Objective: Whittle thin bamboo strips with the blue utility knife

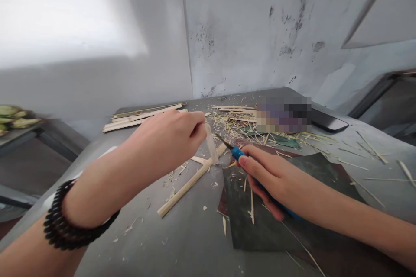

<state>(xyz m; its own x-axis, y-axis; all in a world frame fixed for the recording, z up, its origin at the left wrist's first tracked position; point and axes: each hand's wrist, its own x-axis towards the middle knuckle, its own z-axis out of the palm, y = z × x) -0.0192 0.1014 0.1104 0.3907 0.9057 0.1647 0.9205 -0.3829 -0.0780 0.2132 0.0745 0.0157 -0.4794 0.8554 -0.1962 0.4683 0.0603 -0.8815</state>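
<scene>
1. On the grey counter point(182, 242), mid-work: bamboo splitting/whittling under way, far from finished by the look of it.
2. Left hand point(169, 138): fingers pressed together, pinching the top of a thin pale bamboo sliver point(212, 143), held near upright, lower end down at the long bamboo strip point(190, 184). Beaded bracelet point(69, 220) on that wrist.
3. Right hand point(276, 181): closed around a blue-handled craft knife point(238, 153), blade tip pointing toward the sliver, just beside it; contact not discernible.
4. Long strip lying flat and diagonal on the counter, between both hands, far end under the sliver.
5. Done so far, judging by debris: plenty of shavings point(234, 127) strewn behind the hands and across the dark cutting mat point(260, 220); a stack of flat cut strips point(143, 117) at the back left edge.
6. Left: current sliver not yet clear of the strip. Count of remaining blanks not discernible.
7. Also present: dark phone point(328, 122) at back right.
</scene>
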